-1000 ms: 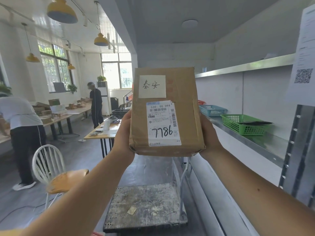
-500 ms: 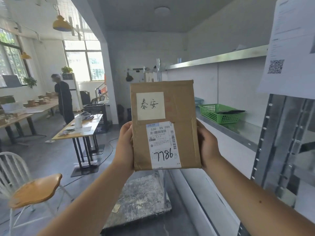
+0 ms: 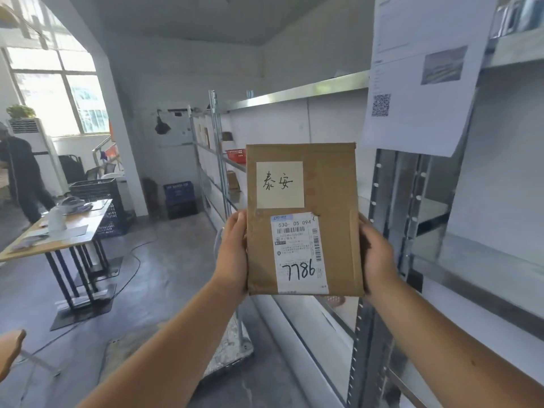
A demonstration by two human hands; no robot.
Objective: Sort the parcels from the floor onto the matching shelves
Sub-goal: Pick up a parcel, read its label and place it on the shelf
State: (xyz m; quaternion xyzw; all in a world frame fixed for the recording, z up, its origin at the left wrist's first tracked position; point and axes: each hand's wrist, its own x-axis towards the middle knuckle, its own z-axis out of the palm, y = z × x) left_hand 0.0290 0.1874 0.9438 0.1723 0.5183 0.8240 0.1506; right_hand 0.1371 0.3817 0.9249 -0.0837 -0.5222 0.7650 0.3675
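I hold a brown paper parcel (image 3: pixel 332 184) upright in front of me, face toward the camera. It carries a pale square note with handwritten characters and a white shipping label marked 7786. My left hand (image 3: pixel 234 254) grips its left edge and my right hand (image 3: pixel 375 257) grips its right edge. Behind and to the right of the parcel stands a metal shelf rack (image 3: pixel 412 201) with steel uprights and grey boards. A printed sheet with a QR code (image 3: pixel 418 83) hangs on the near upright.
A flat trolley platform (image 3: pixel 232 348) lies on the floor below my arms. A wooden table (image 3: pixel 67 231) stands at left with black crates (image 3: pixel 100 195) behind it. A person in dark clothes (image 3: pixel 20 178) is at far left. A red basket (image 3: pixel 237 156) sits on a far shelf.
The view has swung to the right and closer to the rack. The parcel stays held in both hands but sits lower in view; the green basket is no longer visible.
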